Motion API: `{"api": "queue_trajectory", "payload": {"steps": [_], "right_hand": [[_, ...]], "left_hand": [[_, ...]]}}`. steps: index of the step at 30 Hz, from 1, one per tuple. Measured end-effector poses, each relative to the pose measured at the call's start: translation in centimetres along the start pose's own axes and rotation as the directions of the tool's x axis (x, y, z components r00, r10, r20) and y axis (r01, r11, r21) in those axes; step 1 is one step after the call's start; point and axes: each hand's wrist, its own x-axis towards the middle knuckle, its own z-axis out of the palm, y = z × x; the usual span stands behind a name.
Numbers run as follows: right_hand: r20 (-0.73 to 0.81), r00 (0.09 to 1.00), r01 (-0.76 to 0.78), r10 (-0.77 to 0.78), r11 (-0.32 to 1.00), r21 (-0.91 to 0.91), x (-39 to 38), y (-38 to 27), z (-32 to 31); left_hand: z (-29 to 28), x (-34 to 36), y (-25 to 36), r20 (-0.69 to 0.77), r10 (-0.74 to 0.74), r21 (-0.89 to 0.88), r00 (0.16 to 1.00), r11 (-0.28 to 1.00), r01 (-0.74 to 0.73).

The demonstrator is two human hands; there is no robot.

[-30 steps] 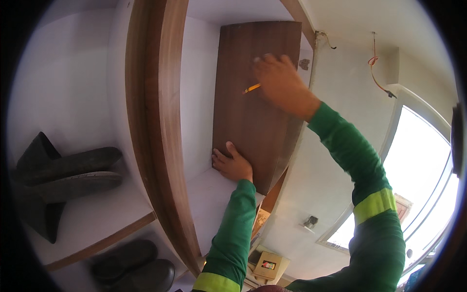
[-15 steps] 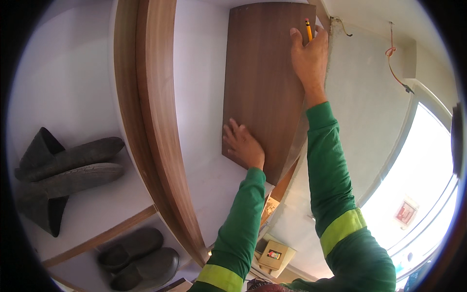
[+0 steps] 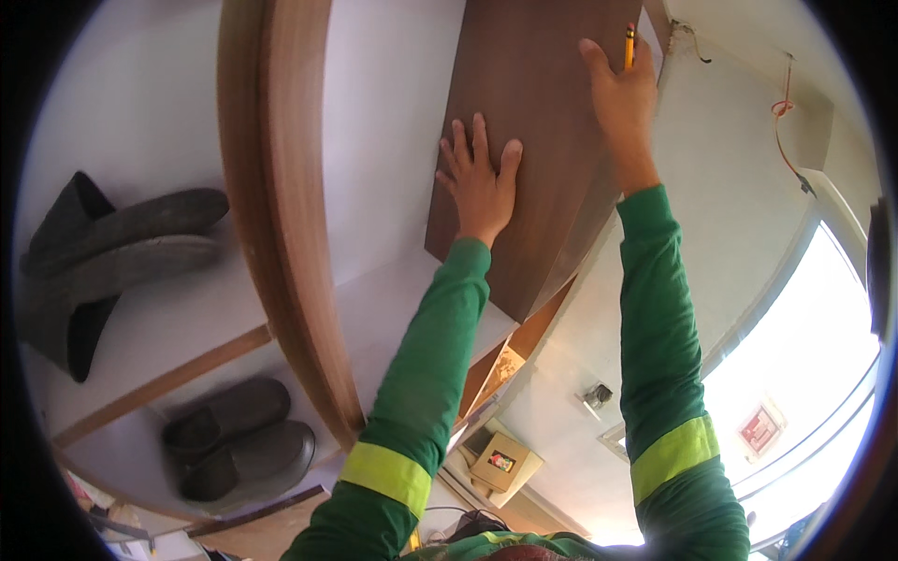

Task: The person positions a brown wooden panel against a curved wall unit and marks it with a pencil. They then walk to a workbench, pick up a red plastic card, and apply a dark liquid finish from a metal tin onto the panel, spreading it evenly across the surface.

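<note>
A dark brown wooden board (image 3: 538,112) stands inside an open cabinet compartment with a white interior (image 3: 379,140). My left hand (image 3: 480,185) lies against the board's face, fingers spread and pointing up. Higher up, at the board's right edge, my right hand (image 3: 624,103) has its thumb on the face and holds a yellow pencil (image 3: 630,47) upright between its fingers; the fingertips are partly hidden.
To the left is a wooden post (image 3: 281,187) beside shelves with black boots (image 3: 131,234) and dark clogs (image 3: 238,439). At the right are a plastered wall (image 3: 711,252), hanging wires (image 3: 795,159) and a bright window (image 3: 804,318). A beige box (image 3: 500,463) is low down.
My right hand has moved from the middle of the board's face to its right edge, pencil now upright. My left hand has moved up the board, fingers spread. The view has shifted.
</note>
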Motion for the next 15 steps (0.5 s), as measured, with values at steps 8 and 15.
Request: {"api": "queue_trajectory", "payload": {"steps": [8, 15], "right_hand": [[0.010, 0.998, -0.060, 0.060, 0.998, -0.017, -2.9, -1.1, 0.7], [-0.040, 0.999, -0.020, 0.020, 1.000, -0.020, -2.9, -0.2, 0.5]], "left_hand": [[0.5, 12.0, 3.0, -0.140, 0.266, 0.036, 0.954, 0.964, -0.264], [-0.5, 17.8, 8.7, -0.182, 0.224, -0.091, 0.958, 0.966, -0.243]]}}
